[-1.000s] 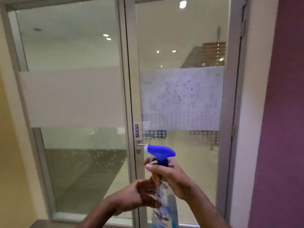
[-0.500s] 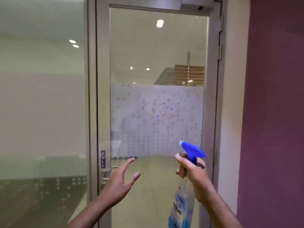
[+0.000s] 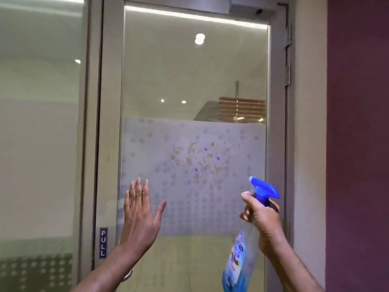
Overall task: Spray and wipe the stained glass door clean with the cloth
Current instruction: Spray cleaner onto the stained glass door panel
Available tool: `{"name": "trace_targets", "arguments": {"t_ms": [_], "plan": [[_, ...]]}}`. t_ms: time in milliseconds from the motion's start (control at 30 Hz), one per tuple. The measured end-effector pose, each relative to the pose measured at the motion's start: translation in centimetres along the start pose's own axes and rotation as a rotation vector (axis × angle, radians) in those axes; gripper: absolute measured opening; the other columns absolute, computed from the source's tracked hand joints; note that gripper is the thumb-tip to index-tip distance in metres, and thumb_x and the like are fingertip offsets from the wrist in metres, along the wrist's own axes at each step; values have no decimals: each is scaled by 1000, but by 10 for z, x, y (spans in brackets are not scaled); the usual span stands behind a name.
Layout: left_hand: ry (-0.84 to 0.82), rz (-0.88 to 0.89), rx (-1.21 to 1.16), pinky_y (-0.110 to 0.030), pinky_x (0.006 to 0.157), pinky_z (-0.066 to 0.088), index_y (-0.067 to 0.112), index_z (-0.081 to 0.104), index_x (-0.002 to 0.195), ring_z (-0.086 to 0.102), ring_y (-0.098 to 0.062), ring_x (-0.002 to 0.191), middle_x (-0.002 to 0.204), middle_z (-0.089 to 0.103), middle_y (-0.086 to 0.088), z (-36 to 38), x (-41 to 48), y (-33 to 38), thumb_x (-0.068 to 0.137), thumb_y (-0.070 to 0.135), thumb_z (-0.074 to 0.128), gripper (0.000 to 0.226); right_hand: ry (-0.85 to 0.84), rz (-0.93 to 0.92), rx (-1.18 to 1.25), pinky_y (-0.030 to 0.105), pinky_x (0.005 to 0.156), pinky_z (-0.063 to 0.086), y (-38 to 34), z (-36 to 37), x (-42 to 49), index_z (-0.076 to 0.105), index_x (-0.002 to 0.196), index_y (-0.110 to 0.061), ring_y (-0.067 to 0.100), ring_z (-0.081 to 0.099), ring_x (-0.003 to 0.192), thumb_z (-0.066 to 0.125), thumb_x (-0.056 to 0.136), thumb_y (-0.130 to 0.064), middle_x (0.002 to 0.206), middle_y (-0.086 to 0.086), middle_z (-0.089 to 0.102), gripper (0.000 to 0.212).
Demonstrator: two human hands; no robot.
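Observation:
The glass door (image 3: 189,81) fills the middle of the view, with a frosted dotted band across its middle. A cluster of orange-brown and blue stains (image 3: 197,159) sits on that band. My right hand (image 3: 263,220) grips the neck of a clear spray bottle (image 3: 237,264) with blue liquid, a finger on the trigger; its blue nozzle head (image 3: 264,188) points left toward the stains. My left hand (image 3: 140,216) is raised flat with fingers up, at the door's left edge and holding nothing. No cloth is in view.
A grey metal door frame (image 3: 109,123) carries a blue PULL label (image 3: 103,242), with a metal handle (image 3: 128,276) partly hidden behind my left forearm. A fixed glass panel (image 3: 42,144) stands to the left. A purple wall (image 3: 357,144) rises at the right.
My left hand let go of the bottle and rose to a flat raised palm. My right hand lifted the bottle to the right. The view moved closer to the door.

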State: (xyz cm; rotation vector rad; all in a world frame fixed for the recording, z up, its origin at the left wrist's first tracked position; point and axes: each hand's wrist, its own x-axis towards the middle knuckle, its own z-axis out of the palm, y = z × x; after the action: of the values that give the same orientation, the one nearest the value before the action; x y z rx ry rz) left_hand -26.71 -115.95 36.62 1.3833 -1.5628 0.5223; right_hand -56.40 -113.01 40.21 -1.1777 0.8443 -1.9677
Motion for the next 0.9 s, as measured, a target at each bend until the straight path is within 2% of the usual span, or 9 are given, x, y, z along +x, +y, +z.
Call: {"name": "trace_targets", "arguments": {"t_ms": [67, 167, 333, 433, 700, 900], "plan": [[19, 0, 40, -43, 131, 0, 6, 13, 163, 0, -28, 161, 173, 7, -16, 22, 15, 3, 94, 75, 2, 99, 7, -9, 6, 27, 48, 46, 9, -4, 29, 68, 68, -22, 13, 37, 44, 75, 86, -10, 54, 0, 43, 23], [46, -23, 73, -40, 130, -6, 7, 7, 164, -7, -25, 161, 174, 1, -13, 55, 41, 6, 94, 75, 2, 98, 1, -10, 22, 28, 49, 45, 19, -9, 75, 68, 72, -20, 13, 37, 45, 75, 85, -11, 55, -2, 44, 18], [88, -67, 135, -46, 131, 2, 4, 10, 163, -3, -28, 161, 173, 5, -15, 98, 84, 7, 92, 77, -3, 103, -26, -25, 30, 28, 49, 45, 29, -16, 145, 65, 75, -18, 13, 37, 45, 74, 85, -11, 54, -3, 43, 16], [89, -87, 153, -46, 132, 1, 4, 10, 163, -6, -26, 161, 173, 4, -14, 118, 102, 5, 91, 77, -5, 104, -8, -37, 34, 26, 47, 47, 33, -19, 179, 65, 75, -17, 13, 37, 45, 74, 85, -10, 52, -3, 43, 15], [110, -69, 167, -43, 132, 1, 4, 11, 163, -4, -22, 161, 173, 6, -12, 158, 138, -16, 91, 78, -3, 103, 57, -18, 35, 26, 46, 50, 52, -20, 238, 62, 77, -13, 15, 39, 45, 73, 86, -9, 48, -2, 45, 16], [113, -68, 161, -43, 132, 0, 5, 5, 163, -8, -20, 161, 174, 1, -10, 175, 156, -41, 91, 78, -5, 103, 117, 3, 54, 27, 46, 49, 58, -3, 265, 60, 76, -13, 16, 38, 43, 73, 86, -6, 49, 1, 45, 18]]}}
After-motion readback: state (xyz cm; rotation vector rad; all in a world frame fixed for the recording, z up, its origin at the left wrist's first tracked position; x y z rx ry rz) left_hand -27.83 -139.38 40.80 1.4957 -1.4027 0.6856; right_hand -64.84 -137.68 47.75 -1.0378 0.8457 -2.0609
